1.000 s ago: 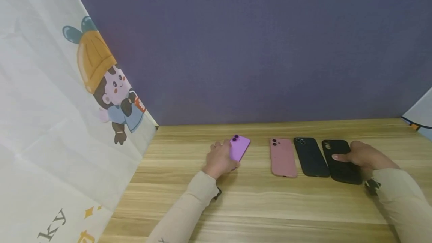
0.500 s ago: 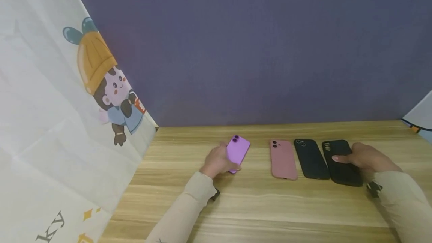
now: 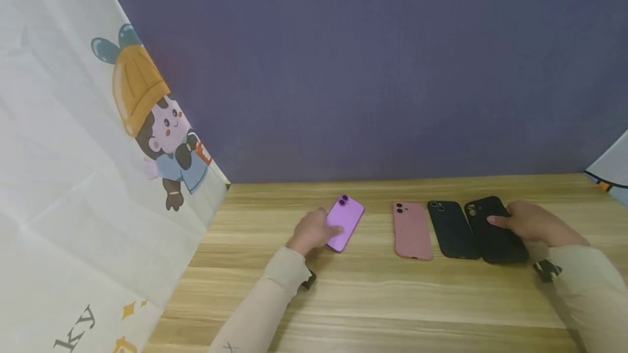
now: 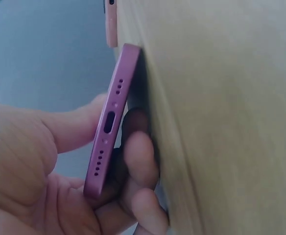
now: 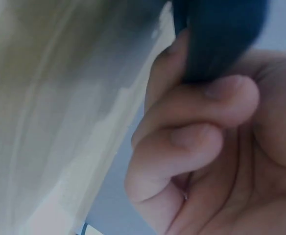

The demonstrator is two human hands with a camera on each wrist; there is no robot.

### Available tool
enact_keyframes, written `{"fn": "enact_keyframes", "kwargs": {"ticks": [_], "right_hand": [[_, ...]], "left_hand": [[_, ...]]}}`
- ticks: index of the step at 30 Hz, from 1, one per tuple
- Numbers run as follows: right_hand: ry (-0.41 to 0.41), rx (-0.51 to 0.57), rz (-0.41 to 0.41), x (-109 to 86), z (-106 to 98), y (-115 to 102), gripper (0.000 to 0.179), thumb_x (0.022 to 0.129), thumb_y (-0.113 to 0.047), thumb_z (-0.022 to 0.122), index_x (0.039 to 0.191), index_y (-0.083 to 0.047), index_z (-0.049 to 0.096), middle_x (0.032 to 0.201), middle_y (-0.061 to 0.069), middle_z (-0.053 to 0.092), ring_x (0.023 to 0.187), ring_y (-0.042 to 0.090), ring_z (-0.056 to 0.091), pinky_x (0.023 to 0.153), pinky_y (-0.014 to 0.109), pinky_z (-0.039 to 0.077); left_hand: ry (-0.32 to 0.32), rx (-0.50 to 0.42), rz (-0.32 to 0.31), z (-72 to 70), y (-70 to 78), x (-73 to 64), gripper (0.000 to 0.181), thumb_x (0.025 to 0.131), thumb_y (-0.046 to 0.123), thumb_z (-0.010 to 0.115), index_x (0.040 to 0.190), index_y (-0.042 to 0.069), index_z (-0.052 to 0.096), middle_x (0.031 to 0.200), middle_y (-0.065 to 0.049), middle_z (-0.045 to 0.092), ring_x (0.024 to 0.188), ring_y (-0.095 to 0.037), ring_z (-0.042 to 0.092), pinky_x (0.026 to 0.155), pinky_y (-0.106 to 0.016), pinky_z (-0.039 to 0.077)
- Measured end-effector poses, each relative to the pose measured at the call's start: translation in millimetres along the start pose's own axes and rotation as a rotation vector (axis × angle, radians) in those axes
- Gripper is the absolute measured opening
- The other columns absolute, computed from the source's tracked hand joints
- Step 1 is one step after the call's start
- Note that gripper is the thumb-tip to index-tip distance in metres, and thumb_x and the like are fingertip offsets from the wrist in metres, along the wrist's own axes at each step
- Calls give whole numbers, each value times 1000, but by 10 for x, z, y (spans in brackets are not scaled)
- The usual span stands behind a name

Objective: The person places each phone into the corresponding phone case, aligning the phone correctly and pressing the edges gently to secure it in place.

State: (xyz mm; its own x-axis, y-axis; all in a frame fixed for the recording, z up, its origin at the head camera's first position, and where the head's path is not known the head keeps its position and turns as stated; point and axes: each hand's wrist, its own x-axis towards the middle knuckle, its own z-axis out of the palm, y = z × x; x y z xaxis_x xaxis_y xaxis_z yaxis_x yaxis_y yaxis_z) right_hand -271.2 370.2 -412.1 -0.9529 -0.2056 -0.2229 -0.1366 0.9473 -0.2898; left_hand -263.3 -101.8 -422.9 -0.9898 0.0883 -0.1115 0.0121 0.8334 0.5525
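My left hand (image 3: 311, 229) grips a purple phone (image 3: 346, 217) by its left edge, thumb across the back with its two camera lenses. In the left wrist view the phone's bottom edge (image 4: 108, 122) shows a charging port and speaker holes, tilted up from the wood, with fingers (image 4: 140, 156) curled beneath. My right hand (image 3: 535, 225) holds a black phone case (image 3: 497, 241) at its right edge, thumb on top; wood-coloured light shows through its camera cutout. In the right wrist view fingers (image 5: 197, 105) curl under the dark case (image 5: 221, 39), which is blurred there.
Between the hands a pink phone (image 3: 412, 230) and a dark phone (image 3: 452, 230) lie camera side up on the wooden table (image 3: 382, 304). The black case's left edge meets the dark phone. A blue-grey panel (image 3: 363, 70) stands behind; a printed white sheet (image 3: 73, 151) hangs at left.
My left hand has shifted slightly left, its thumb now farther onto the purple phone's back. My right hand has lifted and turned the black case, its top edge now farther back and left.
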Motion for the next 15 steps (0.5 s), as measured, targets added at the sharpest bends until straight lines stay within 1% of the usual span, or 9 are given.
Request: {"fn": "enact_keyframes", "kwargs": {"ticks": [1,2,4,6,8,9,10,13,15], "right_hand": [[1,-1,-3,-6,-17,-8,89,103,-53,52,124,32,44,123,53,50,111,68,51,84,65,51],[2,3,-10,-10,-36,-15,83,104,-51,51,120,30,49,117,50,55,105,65,56,80,62,53],[15,32,-19,-25,-61,-46,68,106,-45,52,103,23,55,93,39,61,84,53,62,69,51,53],[43,57,-35,-50,-80,-82,55,107,-40,52,86,11,52,74,20,55,68,34,56,61,40,45],[74,90,-39,-69,-95,-127,44,107,-36,51,77,-5,43,67,3,40,61,20,42,57,33,35],[96,102,-38,-77,-99,-150,43,108,-34,51,75,-8,39,65,0,35,59,17,38,57,32,32],[116,107,-37,-86,-109,-171,43,108,-33,50,74,-10,38,65,-1,34,58,16,37,56,31,31],[185,122,-34,-91,-126,-223,44,109,-33,48,72,-11,36,60,-3,34,54,14,35,53,31,30],[223,123,-38,-93,-140,-258,45,109,-33,47,72,-10,38,59,-2,35,53,14,35,52,30,30]], "left_hand": [[-4,-17,2,-13,0,-1,45,90,33,78,114,-2,62,90,-10,67,75,-22,61,65,-35,51],[-10,-35,4,-22,-3,1,41,92,31,76,112,-1,63,89,-10,66,76,-22,61,65,-34,52],[-23,-64,12,-32,-15,8,35,94,28,73,111,-2,63,89,-9,66,76,-22,62,66,-34,52],[-35,-83,25,-32,-33,24,33,96,26,70,111,-2,63,91,-10,66,77,-22,62,68,-34,53],[-44,-108,42,-29,-58,42,32,97,25,68,113,-3,62,92,-11,66,79,-22,62,70,-34,53],[-50,-128,46,-28,-66,48,32,98,24,67,113,-4,62,93,-11,66,79,-22,63,70,-34,54],[-55,-152,48,-28,-74,52,31,98,23,66,114,-4,62,93,-12,66,80,-22,63,71,-35,55],[-72,-237,49,-31,-83,57,30,99,20,64,117,-4,62,94,-13,67,80,-22,64,71,-34,56],[-77,-291,48,-33,-82,57,31,101,18,62,121,-4,62,94,-13,68,79,-22,66,70,-33,57]]}}
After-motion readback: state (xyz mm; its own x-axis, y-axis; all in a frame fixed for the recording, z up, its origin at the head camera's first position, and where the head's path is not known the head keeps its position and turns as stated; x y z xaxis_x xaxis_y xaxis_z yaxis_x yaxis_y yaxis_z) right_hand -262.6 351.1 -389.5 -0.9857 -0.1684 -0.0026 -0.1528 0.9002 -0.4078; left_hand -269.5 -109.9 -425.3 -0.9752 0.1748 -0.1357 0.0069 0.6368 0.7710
